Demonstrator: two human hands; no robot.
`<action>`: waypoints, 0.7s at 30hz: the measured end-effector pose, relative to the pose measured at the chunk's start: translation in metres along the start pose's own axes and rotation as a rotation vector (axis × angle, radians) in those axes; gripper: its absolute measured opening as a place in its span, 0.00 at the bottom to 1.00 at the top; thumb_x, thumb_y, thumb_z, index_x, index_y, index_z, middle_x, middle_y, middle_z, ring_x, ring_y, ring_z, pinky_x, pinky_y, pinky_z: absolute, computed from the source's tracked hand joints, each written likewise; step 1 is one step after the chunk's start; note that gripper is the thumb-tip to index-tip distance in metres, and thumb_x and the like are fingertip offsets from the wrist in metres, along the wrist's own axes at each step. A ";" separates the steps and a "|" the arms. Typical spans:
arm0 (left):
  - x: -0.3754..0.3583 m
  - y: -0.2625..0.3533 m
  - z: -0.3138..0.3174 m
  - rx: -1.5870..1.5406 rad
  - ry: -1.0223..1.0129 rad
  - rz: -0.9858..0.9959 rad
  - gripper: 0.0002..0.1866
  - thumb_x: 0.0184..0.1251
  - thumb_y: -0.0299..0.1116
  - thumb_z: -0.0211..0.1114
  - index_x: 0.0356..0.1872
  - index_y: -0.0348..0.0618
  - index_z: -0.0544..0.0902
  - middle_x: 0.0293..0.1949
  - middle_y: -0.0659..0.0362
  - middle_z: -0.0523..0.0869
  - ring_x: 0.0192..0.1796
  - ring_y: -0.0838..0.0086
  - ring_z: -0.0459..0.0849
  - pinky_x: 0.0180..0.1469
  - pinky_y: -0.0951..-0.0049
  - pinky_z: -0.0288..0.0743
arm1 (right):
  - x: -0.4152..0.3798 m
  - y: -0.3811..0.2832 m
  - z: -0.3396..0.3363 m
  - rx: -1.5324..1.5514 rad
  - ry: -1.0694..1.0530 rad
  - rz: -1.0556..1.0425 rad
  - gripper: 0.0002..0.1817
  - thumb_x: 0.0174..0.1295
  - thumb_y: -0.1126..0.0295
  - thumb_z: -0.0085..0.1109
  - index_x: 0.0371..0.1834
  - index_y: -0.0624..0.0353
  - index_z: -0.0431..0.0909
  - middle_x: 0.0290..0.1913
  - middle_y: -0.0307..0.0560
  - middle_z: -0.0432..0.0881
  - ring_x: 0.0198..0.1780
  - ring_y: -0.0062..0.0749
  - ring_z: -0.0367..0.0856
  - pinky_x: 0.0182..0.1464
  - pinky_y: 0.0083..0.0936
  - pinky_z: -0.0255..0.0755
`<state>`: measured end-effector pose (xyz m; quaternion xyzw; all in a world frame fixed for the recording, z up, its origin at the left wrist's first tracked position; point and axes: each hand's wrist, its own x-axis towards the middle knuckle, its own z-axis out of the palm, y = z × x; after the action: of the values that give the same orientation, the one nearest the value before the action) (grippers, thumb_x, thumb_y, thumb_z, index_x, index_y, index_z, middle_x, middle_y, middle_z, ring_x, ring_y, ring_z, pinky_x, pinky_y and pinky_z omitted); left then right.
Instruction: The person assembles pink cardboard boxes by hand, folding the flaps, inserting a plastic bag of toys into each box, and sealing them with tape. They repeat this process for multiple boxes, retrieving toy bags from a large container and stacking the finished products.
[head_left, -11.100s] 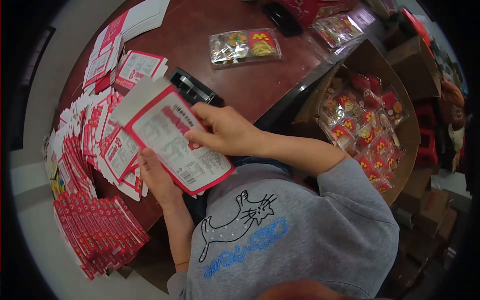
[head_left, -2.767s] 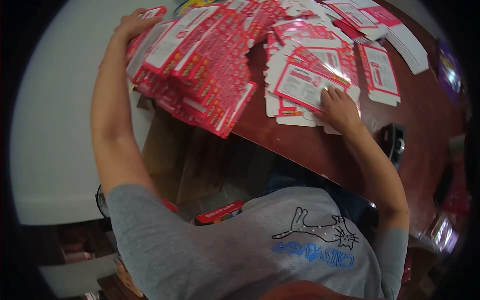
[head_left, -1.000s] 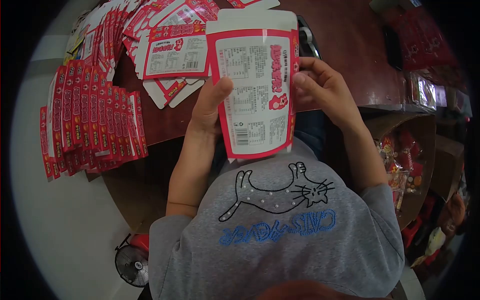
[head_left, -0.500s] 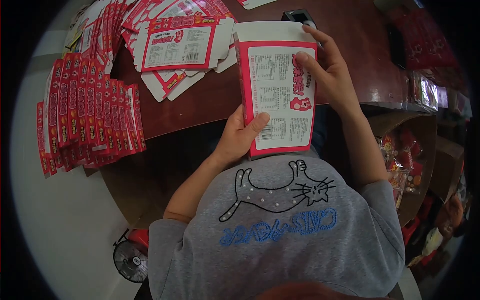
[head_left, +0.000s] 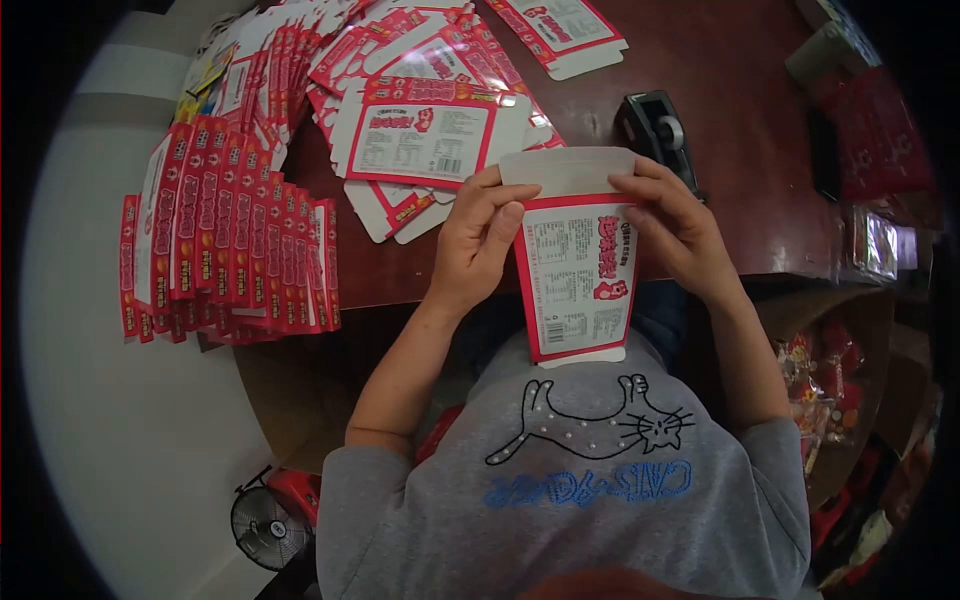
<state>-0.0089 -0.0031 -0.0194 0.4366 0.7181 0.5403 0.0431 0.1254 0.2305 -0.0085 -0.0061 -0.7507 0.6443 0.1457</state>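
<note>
A pink and white printed carton (head_left: pixel 575 270) with a white end flap stands out from the table edge, its lower end against my grey shirt. My left hand (head_left: pixel 480 235) grips its upper left corner, thumb and fingers at the base of the flap. On the upper right corner, my right hand (head_left: pixel 675 220) holds it the same way, fingertips on the flap. The flap sticks up between both hands. What lies behind the carton is hidden.
Folded cartons (head_left: pixel 225 240) stand in a row at the table's left edge. Loose flat cartons (head_left: pixel 425 135) pile behind them. A black tape dispenser (head_left: pixel 655 130) sits beyond my right hand. A fan (head_left: pixel 270 525) stands on the floor, and a cardboard box (head_left: pixel 850 350) holds packets.
My left hand has moved from the carton's lower left side up to its top corner. My right hand has shifted lower in view, and the view itself has moved, showing another flat carton at the back.
</note>
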 end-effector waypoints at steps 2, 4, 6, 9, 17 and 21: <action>-0.003 0.008 0.002 -0.234 0.088 -0.177 0.12 0.78 0.30 0.62 0.56 0.37 0.81 0.57 0.54 0.82 0.56 0.72 0.82 0.64 0.72 0.73 | 0.006 -0.002 0.010 0.098 0.029 0.018 0.16 0.71 0.72 0.63 0.60 0.61 0.81 0.62 0.49 0.80 0.61 0.29 0.81 0.61 0.28 0.77; -0.006 0.016 0.006 -0.506 0.159 -0.373 0.10 0.77 0.30 0.64 0.52 0.36 0.81 0.56 0.55 0.83 0.55 0.75 0.82 0.61 0.75 0.74 | 0.004 -0.004 0.009 0.177 0.073 0.074 0.16 0.70 0.72 0.64 0.59 0.61 0.82 0.62 0.49 0.80 0.60 0.29 0.82 0.60 0.27 0.78; 0.000 0.018 0.003 -0.535 0.112 -0.443 0.11 0.73 0.30 0.69 0.50 0.36 0.80 0.48 0.58 0.86 0.49 0.79 0.82 0.52 0.78 0.78 | 0.012 0.000 -0.002 0.014 -0.092 0.040 0.14 0.69 0.69 0.67 0.54 0.62 0.83 0.57 0.47 0.83 0.55 0.28 0.83 0.58 0.26 0.78; 0.011 0.028 0.001 -0.306 0.098 -0.518 0.12 0.71 0.30 0.71 0.49 0.35 0.81 0.43 0.60 0.87 0.44 0.81 0.82 0.47 0.79 0.78 | 0.020 -0.009 0.009 -0.016 -0.005 0.141 0.13 0.67 0.64 0.70 0.47 0.61 0.84 0.44 0.41 0.87 0.48 0.24 0.86 0.51 0.23 0.80; 0.018 0.028 -0.008 -0.396 -0.105 -0.363 0.11 0.66 0.19 0.71 0.48 0.34 0.83 0.56 0.50 0.86 0.57 0.71 0.84 0.61 0.72 0.78 | 0.013 -0.010 -0.014 0.034 -0.069 0.204 0.13 0.69 0.65 0.68 0.49 0.64 0.87 0.43 0.43 0.90 0.47 0.22 0.86 0.52 0.22 0.80; 0.014 0.012 -0.009 -0.322 -0.166 -0.327 0.11 0.67 0.16 0.68 0.49 0.32 0.82 0.58 0.47 0.84 0.61 0.67 0.82 0.66 0.67 0.75 | -0.004 -0.021 -0.023 -0.180 -0.156 0.116 0.17 0.67 0.59 0.69 0.53 0.57 0.87 0.52 0.53 0.87 0.54 0.34 0.87 0.57 0.29 0.79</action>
<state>-0.0156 0.0002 0.0000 0.3447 0.6779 0.5960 0.2578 0.1380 0.2480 0.0134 -0.0126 -0.8130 0.5802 0.0480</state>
